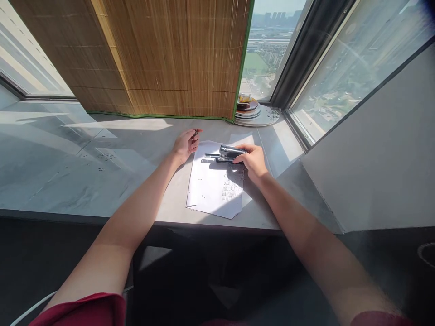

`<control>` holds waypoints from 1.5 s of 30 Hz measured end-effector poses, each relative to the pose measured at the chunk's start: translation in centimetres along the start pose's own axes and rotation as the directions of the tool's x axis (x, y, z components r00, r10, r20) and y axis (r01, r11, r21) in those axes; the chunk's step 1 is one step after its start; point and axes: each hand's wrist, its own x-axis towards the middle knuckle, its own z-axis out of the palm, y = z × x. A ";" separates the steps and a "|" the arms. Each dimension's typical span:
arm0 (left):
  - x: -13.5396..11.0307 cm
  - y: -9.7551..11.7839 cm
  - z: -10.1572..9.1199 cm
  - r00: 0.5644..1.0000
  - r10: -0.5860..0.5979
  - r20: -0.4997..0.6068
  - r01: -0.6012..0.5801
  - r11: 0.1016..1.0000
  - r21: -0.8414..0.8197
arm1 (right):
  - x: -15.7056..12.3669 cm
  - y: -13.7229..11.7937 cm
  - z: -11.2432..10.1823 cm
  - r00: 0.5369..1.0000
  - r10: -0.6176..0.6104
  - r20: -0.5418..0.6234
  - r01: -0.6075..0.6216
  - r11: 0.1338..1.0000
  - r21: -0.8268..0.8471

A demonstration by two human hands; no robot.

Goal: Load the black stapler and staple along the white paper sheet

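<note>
Black stapler (pixel 233 150), its top lifted up, is in the right hand (pixel 252 159) over white paper (pixel 209 188); the left hand (pixel 186 145) pinches something small and dark (pixel 195 134).

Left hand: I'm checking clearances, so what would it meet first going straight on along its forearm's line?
The left hand would probably meet the bamboo blind first, though the depth between them is unclear.
</note>
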 end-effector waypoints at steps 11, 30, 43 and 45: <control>-0.1 -0.6 0.3 0.996 0.074 0.054 -0.081 0.987 0.142 | 0.2 0.4 0.2 0.997 -0.013 0.071 0.013 1.000 -0.006; -3.6 0.5 2.9 0.957 0.147 0.251 -0.207 0.951 0.230 | -2.9 -4.9 2.4 0.734 -0.637 0.236 0.625 0.498 -0.601; 0.8 0.6 -3.4 0.874 0.476 -0.094 -0.191 0.516 0.835 | 0.3 -3.0 -2.5 0.875 -0.443 -0.196 0.279 0.792 -0.542; 1.4 0.2 -4.7 0.913 0.406 -0.028 -0.106 0.303 0.947 | 1.8 -1.3 -4.6 0.911 -0.264 -0.318 0.064 0.850 -0.523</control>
